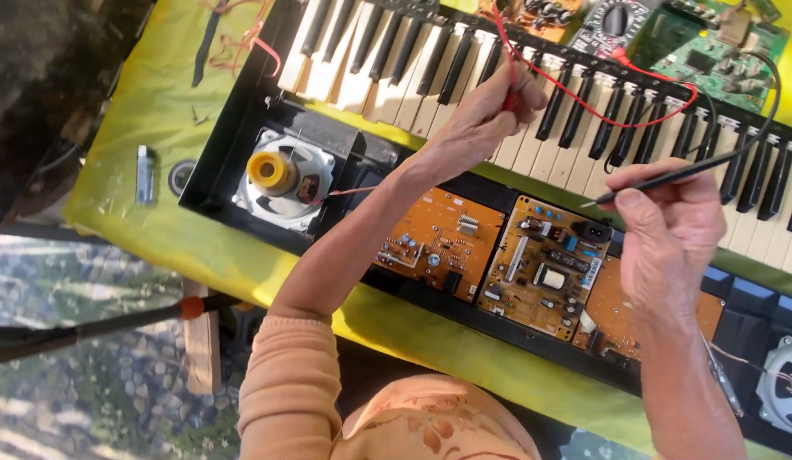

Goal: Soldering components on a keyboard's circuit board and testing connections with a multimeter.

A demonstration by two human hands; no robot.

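Pinched in the right hand (668, 226), a black probe (668, 176) points its tip just above the orange circuit boards (545, 264) of the opened keyboard (430, 60). Over the keys, the left hand (485, 115) grips a red probe (511, 95), its red lead (609, 115) running toward the multimeter (616, 24).

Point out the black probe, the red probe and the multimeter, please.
black probe (668, 175), head view, mid-shaft, held in the right hand (668, 230).
red probe (511, 98), head view, handle pinched in the left hand (477, 119).
multimeter (616, 21), head view, on its dial.
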